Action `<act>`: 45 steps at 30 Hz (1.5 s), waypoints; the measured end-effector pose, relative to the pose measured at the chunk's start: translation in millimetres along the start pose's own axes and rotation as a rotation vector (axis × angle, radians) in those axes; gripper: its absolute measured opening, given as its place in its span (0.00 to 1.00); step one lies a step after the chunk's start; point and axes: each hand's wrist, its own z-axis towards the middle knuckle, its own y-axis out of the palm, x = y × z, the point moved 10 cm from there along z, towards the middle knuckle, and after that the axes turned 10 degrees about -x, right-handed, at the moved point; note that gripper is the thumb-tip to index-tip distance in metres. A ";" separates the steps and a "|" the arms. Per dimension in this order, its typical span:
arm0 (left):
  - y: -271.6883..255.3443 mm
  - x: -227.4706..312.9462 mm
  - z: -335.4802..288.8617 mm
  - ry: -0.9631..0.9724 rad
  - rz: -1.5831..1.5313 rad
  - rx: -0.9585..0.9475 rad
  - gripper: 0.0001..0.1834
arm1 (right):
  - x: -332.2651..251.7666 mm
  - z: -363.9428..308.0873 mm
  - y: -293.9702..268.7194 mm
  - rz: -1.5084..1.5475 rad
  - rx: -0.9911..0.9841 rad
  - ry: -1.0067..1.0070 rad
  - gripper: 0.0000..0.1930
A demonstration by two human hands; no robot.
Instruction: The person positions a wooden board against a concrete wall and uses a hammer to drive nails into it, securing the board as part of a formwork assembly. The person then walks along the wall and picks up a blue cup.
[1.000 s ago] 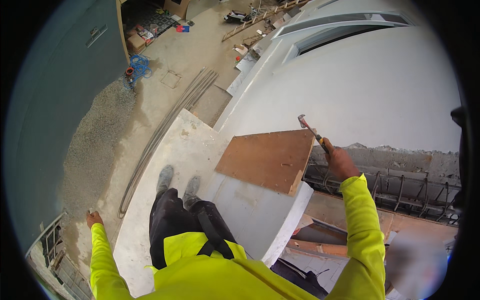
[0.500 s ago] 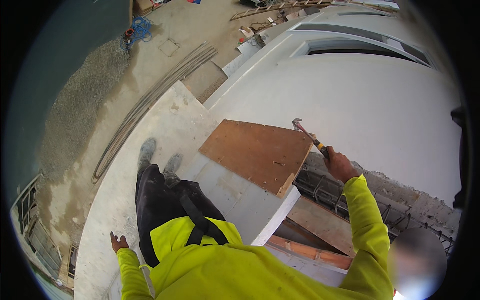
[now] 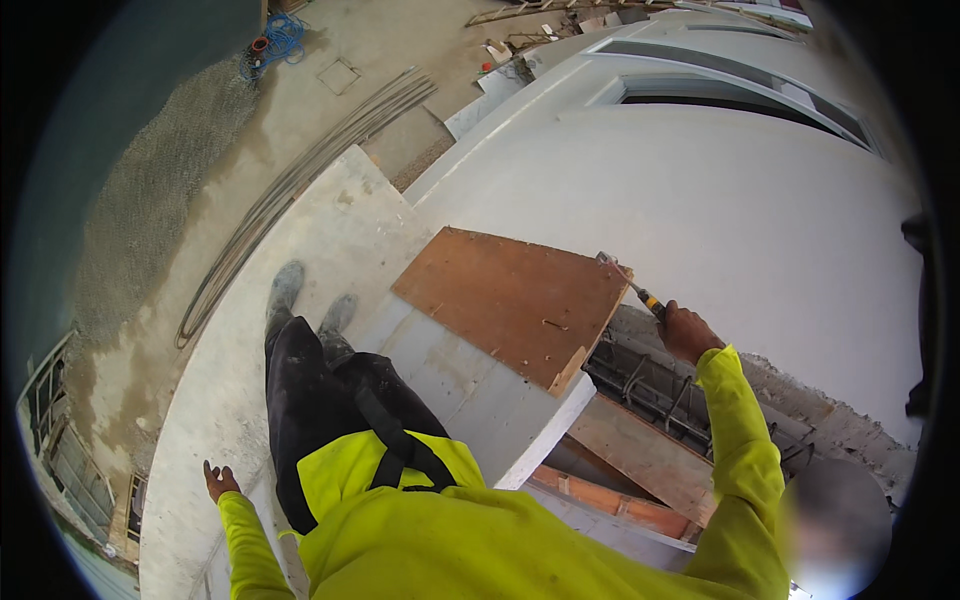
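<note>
Presumably for reach, right of centre, a yellow-and-black-handled, metal-headed hammer [image 3: 651, 303] is gripped low by the right hand [image 3: 688, 333] near a flat brown wooden board [image 3: 505, 300], the left hand [image 3: 219, 483] being held empty, lower left.

A big white wall [image 3: 680, 190] rose on the right, with a long, dark window [image 3: 725, 98] near its top. On the left stood a dark gray-green wall [image 3: 100, 130]. Small gray stones [image 3: 150, 190] lay along it on the tan ground [image 3: 385, 30], which had wet-looking brown patches. A pale, dusty ledge [image 3: 225, 400] ran beside the ground. The light was soft and even.
</note>
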 end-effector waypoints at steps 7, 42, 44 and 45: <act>9.2 -11.9 -8.3 -0.014 0.000 -0.100 0.36 | -18.5 17.5 -54.1 0.302 0.439 -0.254 0.13; -21.3 -78.4 -66.3 -0.254 0.133 0.021 0.39 | 6.8 31.3 -61.4 -0.176 0.229 -0.089 0.17; -16.4 -59.3 -53.8 -0.097 0.148 0.034 0.39 | -6.1 17.6 -85.6 0.142 0.530 -0.314 0.14; -14.5 -48.5 -52.1 0.006 0.130 0.035 0.39 | -2.2 16.9 -82.5 0.324 0.578 -0.300 0.14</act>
